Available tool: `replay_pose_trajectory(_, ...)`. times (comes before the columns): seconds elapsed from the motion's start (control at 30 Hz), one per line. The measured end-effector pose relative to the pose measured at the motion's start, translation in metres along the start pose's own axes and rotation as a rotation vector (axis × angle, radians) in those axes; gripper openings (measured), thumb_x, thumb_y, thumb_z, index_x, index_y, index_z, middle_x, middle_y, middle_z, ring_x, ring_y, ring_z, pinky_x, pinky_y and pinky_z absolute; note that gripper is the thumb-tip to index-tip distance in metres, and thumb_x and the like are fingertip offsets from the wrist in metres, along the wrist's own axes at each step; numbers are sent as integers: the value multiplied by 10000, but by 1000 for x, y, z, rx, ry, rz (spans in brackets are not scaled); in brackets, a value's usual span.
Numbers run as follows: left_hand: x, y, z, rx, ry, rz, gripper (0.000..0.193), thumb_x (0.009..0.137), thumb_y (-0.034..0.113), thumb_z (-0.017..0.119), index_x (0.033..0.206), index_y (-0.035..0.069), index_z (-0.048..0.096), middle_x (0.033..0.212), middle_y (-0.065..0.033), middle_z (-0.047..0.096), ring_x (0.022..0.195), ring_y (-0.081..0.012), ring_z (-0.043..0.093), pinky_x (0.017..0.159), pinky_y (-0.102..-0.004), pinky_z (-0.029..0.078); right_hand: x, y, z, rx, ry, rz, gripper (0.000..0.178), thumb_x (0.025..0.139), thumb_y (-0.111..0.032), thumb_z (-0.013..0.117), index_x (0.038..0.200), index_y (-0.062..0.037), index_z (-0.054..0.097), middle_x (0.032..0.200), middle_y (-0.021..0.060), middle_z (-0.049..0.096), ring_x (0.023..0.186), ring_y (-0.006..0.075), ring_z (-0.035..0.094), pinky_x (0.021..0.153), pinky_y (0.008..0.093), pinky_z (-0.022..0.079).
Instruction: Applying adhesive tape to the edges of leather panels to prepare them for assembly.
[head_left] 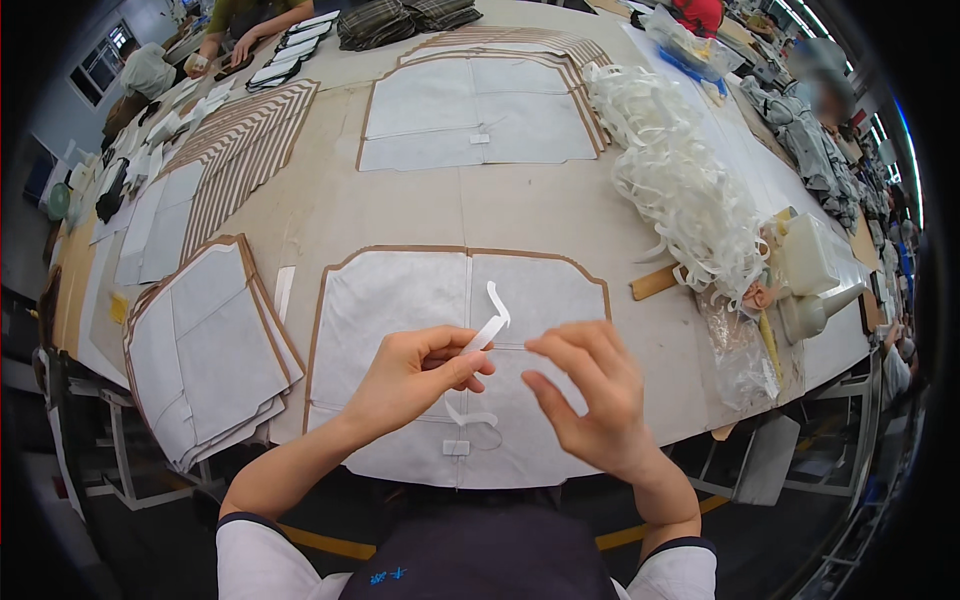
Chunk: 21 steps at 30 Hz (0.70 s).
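At the right of the table (540,210), a clear plastic bag (737,350) is seen; its contents cannot be told. Just beyond it, a white plastic bottle (815,313) is lying near the big heap of white strips (675,170). The table is covered by a beige sheet, and the room is a workshop, where a co-worker's hand (245,48) is seen at the far left. A white strip (488,333) is pinched by the left hand (412,372) between thumb and fingers, above a brown-edged white fabric panel (385,300). The right hand (592,395) is spread beside it, and nothing is held there. By both hands, parts of the panel are hidden. At its left, stacked panels (215,330) are placed.
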<state>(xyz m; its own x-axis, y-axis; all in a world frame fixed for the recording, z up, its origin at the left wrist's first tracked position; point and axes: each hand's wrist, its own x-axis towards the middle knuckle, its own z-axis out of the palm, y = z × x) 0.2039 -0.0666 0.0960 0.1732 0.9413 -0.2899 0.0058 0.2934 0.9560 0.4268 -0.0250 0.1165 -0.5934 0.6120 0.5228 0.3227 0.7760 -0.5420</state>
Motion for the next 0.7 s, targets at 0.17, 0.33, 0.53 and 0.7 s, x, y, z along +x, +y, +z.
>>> replay_pose_trajectory(0.17,-7,13,-17,-67,-123,-89,272,995,165,680,1210,-1,677,981,-68,721,776,-76,652,720,-230,522,11,30,40,235,80,36,298,870,-28,719,1166,-35,686,1069,122,698,894,261,710,807,317,553)
replay_pose_trajectory(0.33,-14,14,-30,-18,32,65,347,939,121,745,1254,27,632,1025,-41,683,799,-36,601,700,-205,488,17,28,36,706,-139,402,245,977,-28,623,1216,-8,672,934,82,732,758,116,667,674,261,524)
replay_pose_trajectory(0.53,6,18,-51,500,90,236,132,945,129,726,1029,29,706,869,-32,683,711,-46,557,633,-207,439,34,39,17,723,-403,616,139,1018,-117,614,1073,-7,678,728,32,709,475,42,511,441,222,363)
replay_pose_trajectory(0.7,64,-21,-71,297,21,22,253,992,242,670,915,4,709,706,2,649,647,-51,513,575,-244,390,35,110,37,845,-501,871,219,997,-228,663,969,-12,684,737,38,707,522,54,560,464,217,388)
